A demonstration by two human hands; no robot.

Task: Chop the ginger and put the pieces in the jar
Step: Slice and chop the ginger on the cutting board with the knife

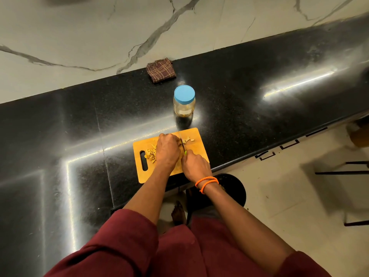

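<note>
Black granite counter (pixel 249 92), board (pixel 196 148) near edge. We curl L hand (pixel 167 149) fingers onto ginger (pixel 180 144); R hand (pixel 194 163) wraps knife (pixel 181 141) handle, blade running away from us, just right of L knuckles. Cut bits (pixel 150 154) lie left, jar (pixel 184 100) beyond board, lid on.

The single head-worn camera is looking steeply down and forward from above the standing person, taking in the black counter (pixel 239 92) closely.

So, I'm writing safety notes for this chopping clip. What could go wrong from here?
The left hand holds the ginger right against the knife blade, so a slip by the right hand could nick fingers. The cutting board sits at the counter edge, so pieces could fall. The jar still has its blue lid on.
</note>
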